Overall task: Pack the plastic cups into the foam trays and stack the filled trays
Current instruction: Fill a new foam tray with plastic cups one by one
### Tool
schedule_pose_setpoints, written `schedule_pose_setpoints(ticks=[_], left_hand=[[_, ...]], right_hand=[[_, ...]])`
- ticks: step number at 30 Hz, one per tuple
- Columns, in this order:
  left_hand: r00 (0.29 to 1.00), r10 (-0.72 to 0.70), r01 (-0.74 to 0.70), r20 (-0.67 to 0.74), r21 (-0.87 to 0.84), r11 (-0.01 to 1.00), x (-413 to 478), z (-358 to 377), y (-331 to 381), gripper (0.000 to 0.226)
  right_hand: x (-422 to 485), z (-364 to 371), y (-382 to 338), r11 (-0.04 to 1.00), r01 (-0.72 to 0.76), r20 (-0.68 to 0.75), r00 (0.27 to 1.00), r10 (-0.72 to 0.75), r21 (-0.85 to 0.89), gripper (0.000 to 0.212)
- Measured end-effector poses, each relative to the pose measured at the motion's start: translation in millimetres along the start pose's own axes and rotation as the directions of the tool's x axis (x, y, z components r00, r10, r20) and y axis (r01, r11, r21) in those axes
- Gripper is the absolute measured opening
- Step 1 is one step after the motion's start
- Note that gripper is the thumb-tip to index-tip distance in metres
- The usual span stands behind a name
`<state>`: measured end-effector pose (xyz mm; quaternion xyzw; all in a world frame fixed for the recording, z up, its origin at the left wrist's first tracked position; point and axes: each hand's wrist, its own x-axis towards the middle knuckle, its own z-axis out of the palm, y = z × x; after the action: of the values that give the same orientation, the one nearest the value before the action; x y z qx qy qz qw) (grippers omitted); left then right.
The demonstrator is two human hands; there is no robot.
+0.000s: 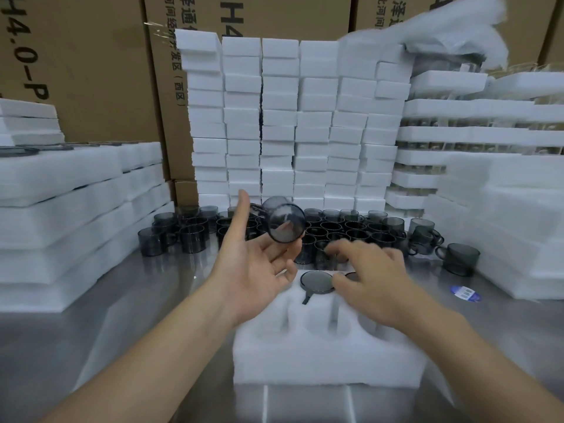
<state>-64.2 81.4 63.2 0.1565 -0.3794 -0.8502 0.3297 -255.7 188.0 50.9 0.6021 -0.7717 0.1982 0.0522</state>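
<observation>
Left hand (253, 270) palm up, fingers loosely spread, thumb straight and clear of everything. Smoky translucent plastic cup (283, 222) on its side against the fingertips, round base toward camera, not clasped. Right hand (375, 279) motion-blurred, palm down, fingers splayed over far edge of white fibrous foam tray (329, 361); nothing seen in it. Second cup (316, 280) seated in a round far pocket, handle in its slot. Beyond the tray, loose cups (351, 230) crowded on brushed steel table (152, 315), backed by stacked foam blocks (290, 117) and cardboard cartons (91, 71).
</observation>
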Motion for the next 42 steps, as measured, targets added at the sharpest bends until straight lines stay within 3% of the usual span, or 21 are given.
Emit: schedule_pose_setpoints(ticks=[3,5,8,12,18,22,26,31,37,40,42], left_hand=[[0.999,0.022,-0.021,-0.023,0.069,0.997,-1,4,-2,0.089],[0.999,0.042,-0.039,-0.022,0.115,0.993,-1,6,-3,0.093],[0.996,0.066,-0.077,0.056,0.241,0.967,-2,8,-6,0.094],[0.985,0.075,-0.128,0.158,0.359,0.924,0,7,-11,0.078],[0.983,0.064,-0.114,0.171,0.305,0.945,2,1,-9,0.063],[0.978,0.081,-0.149,0.192,0.371,0.917,2,2,-10,0.064],[0.983,0.121,-0.166,0.141,0.375,0.912,5,0,-12,0.045],[0.987,0.125,-0.153,0.1,0.359,0.921,5,1,-13,0.043],[0.983,0.123,-0.164,0.135,0.357,0.92,3,1,-11,0.065],[0.982,0.158,-0.185,0.102,0.385,0.904,4,1,-13,0.045],[0.978,0.19,-0.211,0.092,0.424,0.881,4,1,-14,0.049]], right_hand=[[-3,-3,-8,0.976,0.169,-0.303,0.945,-0.122,0.135,0.057],[-6,-4,-13,0.935,0.268,-0.43,0.891,-0.148,0.233,0.068],[-7,-2,-20,0.921,0.314,-0.462,0.868,-0.18,0.23,0.075],[-7,-3,-23,0.894,0.35,-0.509,0.844,-0.172,0.278,0.06],[-10,-3,-26,0.881,0.259,-0.46,0.886,-0.054,0.395,0.04],[-11,-2,-28,0.909,0.202,-0.415,0.909,-0.036,0.364,0.047],[-13,-5,-27,0.914,0.224,-0.391,0.917,-0.08,0.338,0.047],[-14,-5,-27,0.934,0.268,-0.394,0.905,-0.161,0.234,0.052],[-11,-1,-29,0.897,0.198,-0.395,0.918,-0.028,0.396,0.044],[-11,0,-28,0.909,0.199,-0.37,0.928,-0.055,0.366,0.047],[-12,0,-27,0.928,0.214,-0.371,0.924,-0.091,0.304,0.056]])
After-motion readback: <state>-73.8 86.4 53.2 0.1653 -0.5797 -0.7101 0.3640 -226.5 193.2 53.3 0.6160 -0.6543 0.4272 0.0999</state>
